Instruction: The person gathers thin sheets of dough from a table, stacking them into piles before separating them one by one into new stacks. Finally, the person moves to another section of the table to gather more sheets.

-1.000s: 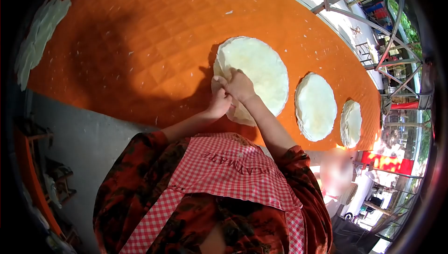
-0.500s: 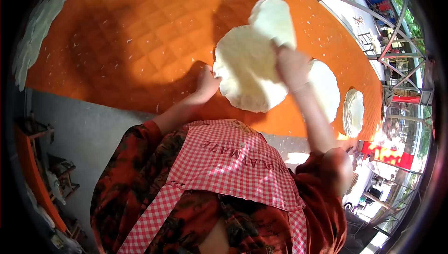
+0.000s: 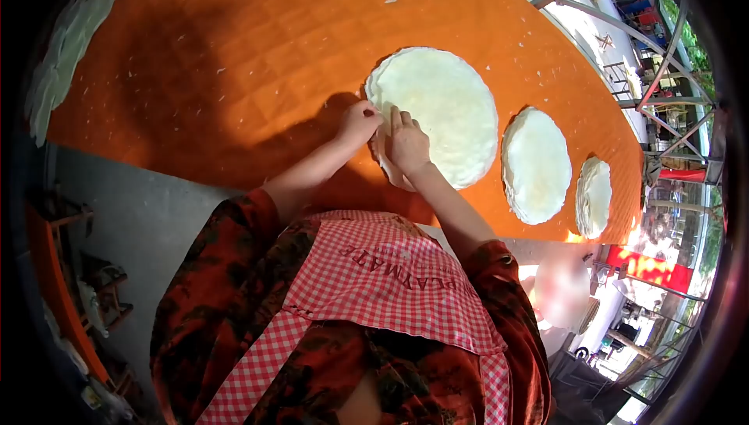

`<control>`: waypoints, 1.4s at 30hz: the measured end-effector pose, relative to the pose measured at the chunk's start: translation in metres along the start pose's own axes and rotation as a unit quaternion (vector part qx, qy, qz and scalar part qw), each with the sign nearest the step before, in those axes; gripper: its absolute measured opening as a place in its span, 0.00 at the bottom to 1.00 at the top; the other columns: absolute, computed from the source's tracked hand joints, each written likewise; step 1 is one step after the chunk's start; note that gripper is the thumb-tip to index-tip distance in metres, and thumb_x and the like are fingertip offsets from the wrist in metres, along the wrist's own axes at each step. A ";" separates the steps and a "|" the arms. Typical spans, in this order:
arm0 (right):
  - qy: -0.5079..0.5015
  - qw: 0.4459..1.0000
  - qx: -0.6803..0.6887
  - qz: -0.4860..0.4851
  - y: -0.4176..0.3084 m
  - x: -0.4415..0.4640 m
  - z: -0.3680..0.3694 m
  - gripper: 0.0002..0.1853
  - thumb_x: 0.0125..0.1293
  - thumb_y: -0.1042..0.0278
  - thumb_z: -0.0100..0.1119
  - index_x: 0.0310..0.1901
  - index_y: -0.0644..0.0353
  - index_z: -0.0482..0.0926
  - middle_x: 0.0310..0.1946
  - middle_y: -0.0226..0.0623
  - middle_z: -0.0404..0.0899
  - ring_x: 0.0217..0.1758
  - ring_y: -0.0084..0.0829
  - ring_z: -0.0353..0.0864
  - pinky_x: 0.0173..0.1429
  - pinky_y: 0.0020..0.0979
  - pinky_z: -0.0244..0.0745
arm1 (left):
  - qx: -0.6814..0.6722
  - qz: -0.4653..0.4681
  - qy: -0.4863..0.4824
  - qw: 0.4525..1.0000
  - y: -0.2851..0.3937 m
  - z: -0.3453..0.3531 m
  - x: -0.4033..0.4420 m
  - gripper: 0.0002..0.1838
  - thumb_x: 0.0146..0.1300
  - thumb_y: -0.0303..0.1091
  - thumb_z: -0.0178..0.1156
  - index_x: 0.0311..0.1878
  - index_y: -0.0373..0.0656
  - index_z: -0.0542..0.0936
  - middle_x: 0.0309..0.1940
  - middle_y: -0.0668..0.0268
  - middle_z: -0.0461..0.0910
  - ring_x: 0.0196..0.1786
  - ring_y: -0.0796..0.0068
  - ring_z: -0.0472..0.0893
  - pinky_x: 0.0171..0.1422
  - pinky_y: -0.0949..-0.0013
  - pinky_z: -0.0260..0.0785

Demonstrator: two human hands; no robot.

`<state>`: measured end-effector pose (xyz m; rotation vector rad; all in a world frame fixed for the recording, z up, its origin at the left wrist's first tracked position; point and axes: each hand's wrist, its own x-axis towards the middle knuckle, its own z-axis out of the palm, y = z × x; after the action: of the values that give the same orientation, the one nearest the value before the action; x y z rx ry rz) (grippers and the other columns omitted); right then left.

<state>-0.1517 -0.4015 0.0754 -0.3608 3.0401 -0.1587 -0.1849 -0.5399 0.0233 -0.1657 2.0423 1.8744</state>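
Note:
A stack of thin, round, whitish sheets [image 3: 456,105], like rice paper or thin dough, lies on the orange table cover in front of me. At its left edge my left hand [image 3: 360,124] is closed in a pinch on the rim of a sheet. My right hand [image 3: 410,144] rests palm down on the stack's lower left part, fingers stretched out and close to the left fingertips. A narrow strip of sheet edge shows between the two hands. The right thumb is mostly hidden.
Two more piles stand to the right, a middle stack [image 3: 537,166] and a smaller far stack [image 3: 594,197]. Several overlapping sheets [image 3: 69,58] lie at the far left. White scraps dot the orange quilted cover [image 3: 257,50]. Metal frame bars [image 3: 663,58] rise beyond the right end.
The sheet that my right hand was sweeping across the stack's upper right now lies flat on it. My right hand has come left and down beside my left hand, which stays at the edge.

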 end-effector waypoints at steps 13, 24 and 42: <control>-0.008 0.973 0.229 0.030 0.010 -0.014 -0.024 0.14 0.59 0.66 0.57 0.47 0.58 0.75 0.32 0.52 0.80 0.38 0.51 0.81 0.43 0.43 0.75 | -0.305 -0.145 -0.134 0.932 -0.005 0.001 0.030 0.20 0.68 0.51 0.52 0.51 0.46 0.77 0.42 0.68 0.79 0.43 0.73 0.80 0.45 0.63 0.75; 0.012 0.983 0.168 0.074 -0.021 -0.015 0.001 0.23 0.55 0.60 0.61 0.50 0.63 0.71 0.39 0.49 0.79 0.40 0.47 0.81 0.43 0.42 0.77 | -0.389 -0.193 -0.045 0.899 0.020 -0.027 0.011 0.24 0.67 0.48 0.53 0.61 0.46 0.70 0.53 0.63 0.76 0.52 0.67 0.77 0.54 0.59 0.71; 0.051 0.974 0.191 -0.110 -0.081 -0.050 0.025 0.20 0.58 0.65 0.56 0.53 0.60 0.75 0.39 0.46 0.81 0.39 0.45 0.82 0.40 0.41 0.79 | -0.476 -0.148 -0.132 0.857 -0.021 -0.136 -0.064 0.27 0.69 0.55 0.42 0.61 0.44 0.66 0.59 0.60 0.71 0.61 0.61 0.70 0.63 0.49 0.63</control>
<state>-0.0824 -0.4702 0.0629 -0.6698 2.9606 -0.7847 -0.1434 -0.6855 0.0330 -0.4113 0.7110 2.3487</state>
